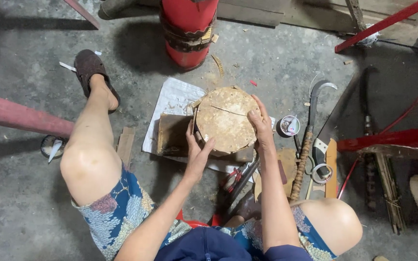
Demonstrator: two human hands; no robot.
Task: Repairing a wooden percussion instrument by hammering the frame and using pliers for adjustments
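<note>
The round woven disc stands between both hands: left hand presses its lower-left rim, right hand clasps its right rim.

both hands gripping round drum

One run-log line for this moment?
left hand: grips round disc edge | right hand: grips opposite edge | disc: over white sheet | sickle: on floor

Round tan disc, looks like rough fibreboard or bark, with a thin crack running across its top half. It sits flat on a brown wooden block over white sheeting, on the concrete floor.
</note>
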